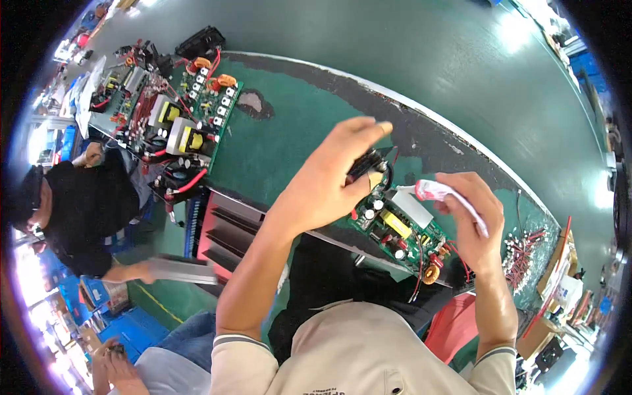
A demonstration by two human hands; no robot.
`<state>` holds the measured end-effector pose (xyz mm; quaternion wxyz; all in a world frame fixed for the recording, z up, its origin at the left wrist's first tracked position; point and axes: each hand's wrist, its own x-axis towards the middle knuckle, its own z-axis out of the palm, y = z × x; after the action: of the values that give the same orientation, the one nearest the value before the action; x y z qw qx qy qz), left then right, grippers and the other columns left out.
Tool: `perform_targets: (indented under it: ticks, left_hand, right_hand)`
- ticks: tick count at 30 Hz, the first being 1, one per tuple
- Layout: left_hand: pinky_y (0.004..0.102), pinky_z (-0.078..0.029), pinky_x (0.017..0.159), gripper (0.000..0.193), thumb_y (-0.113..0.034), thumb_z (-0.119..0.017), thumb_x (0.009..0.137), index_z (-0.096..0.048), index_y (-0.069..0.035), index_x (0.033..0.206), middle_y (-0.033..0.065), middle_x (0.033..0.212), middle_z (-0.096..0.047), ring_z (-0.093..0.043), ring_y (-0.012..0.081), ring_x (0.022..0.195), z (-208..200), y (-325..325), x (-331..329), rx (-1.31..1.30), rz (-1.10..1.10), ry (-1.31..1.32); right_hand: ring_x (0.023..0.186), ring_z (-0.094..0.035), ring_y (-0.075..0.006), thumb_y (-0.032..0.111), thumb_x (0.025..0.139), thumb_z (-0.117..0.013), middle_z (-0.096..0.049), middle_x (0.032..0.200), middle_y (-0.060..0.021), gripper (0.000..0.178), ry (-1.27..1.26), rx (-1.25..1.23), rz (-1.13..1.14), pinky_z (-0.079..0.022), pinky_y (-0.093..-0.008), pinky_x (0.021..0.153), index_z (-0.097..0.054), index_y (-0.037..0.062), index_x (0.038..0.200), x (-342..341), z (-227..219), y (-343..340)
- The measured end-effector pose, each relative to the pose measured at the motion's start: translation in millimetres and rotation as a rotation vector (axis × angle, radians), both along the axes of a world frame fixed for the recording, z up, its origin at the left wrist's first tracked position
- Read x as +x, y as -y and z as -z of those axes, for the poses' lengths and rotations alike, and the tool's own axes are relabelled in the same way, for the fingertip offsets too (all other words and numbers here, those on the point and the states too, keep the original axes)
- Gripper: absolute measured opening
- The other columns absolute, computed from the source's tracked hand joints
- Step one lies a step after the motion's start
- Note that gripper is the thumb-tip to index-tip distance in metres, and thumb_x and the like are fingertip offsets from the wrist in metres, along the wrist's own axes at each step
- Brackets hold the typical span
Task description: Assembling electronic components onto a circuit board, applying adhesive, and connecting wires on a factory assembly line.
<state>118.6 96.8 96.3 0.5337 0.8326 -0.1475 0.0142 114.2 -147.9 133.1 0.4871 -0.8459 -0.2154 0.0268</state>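
My left hand [319, 181] grips a black part with black leads [363, 166], partly hidden by the fingers, over the far left end of a green circuit board [431, 236]. The board lies on the bench in front of me and carries a grey metal heat sink [411, 207], a yellow-wrapped transformer [396, 224] and a copper-coloured coil [431, 274]. In my right hand [479, 214] is a squeezed, flattened white and red tube [432, 190]. Its nozzle points left, close to the heat sink's upper end; whether it touches anything I cannot tell.
More populated circuit boards [191, 125] crowd the bench's left end. A pink bin with dark dividers [214, 227] stands below the near edge. Red and white wires [521, 260] lie in a bundle at the right. A co-worker [92, 204] at the left holds a grey metal panel [183, 270].
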Motion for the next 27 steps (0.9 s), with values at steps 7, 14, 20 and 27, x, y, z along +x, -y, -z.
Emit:
perform_targets:
  ticks: [7, 14, 20, 27]
  left_hand:
    - [0.0299, -0.049, 0.090, 0.033, -0.003, -0.067, 0.089, -0.060, -0.006, 0.121, 0.0059, 0.124, -0.054, -0.057, 0.0164, 0.109, 67, -19, -30, -0.603, -0.414, -0.019]
    - [0.0292, -0.053, 0.087, 0.025, 0.005, -0.061, 0.089, -0.059, 0.001, 0.114, 0.0077, 0.117, -0.055, -0.061, 0.0166, 0.103, 89, -23, -32, -0.724, -0.494, 0.084]
    - [0.0300, -0.054, 0.086, 0.027, 0.006, -0.061, 0.088, -0.059, 0.000, 0.114, 0.0088, 0.118, -0.055, -0.061, 0.0175, 0.102, 93, -21, -33, -0.774, -0.476, 0.105]
    - [0.0272, -0.051, 0.092, 0.030, 0.005, -0.061, 0.091, -0.057, 0.001, 0.120, 0.0071, 0.121, -0.058, -0.060, 0.0158, 0.108, 92, -22, -34, -0.766, -0.461, 0.115]
  right_hand:
    - [0.083, -0.065, -0.0269, -0.006, 0.081, -0.068, -0.065, 0.099, -0.0143, 0.029, 0.317, -0.341, -0.163, -0.051, -0.0301, 0.071, -0.066, 0.0007, 0.109, 3, 6, -38]
    - [0.083, -0.065, -0.0284, -0.006, 0.081, -0.067, -0.065, 0.097, -0.0134, 0.030, 0.350, -0.489, -0.155, -0.051, -0.0326, 0.073, -0.066, 0.0019, 0.110, 1, 10, -53]
    - [0.085, -0.065, -0.0275, -0.011, 0.078, -0.065, -0.065, 0.097, -0.0136, 0.036, 0.392, -0.542, -0.122, -0.051, -0.0317, 0.075, -0.066, 0.0017, 0.111, -11, 11, -59]
    - [0.085, -0.065, -0.0273, -0.013, 0.077, -0.064, -0.065, 0.097, -0.0142, 0.037, 0.445, -0.543, -0.118, -0.051, -0.0315, 0.076, -0.066, 0.0001, 0.111, -17, 12, -63]
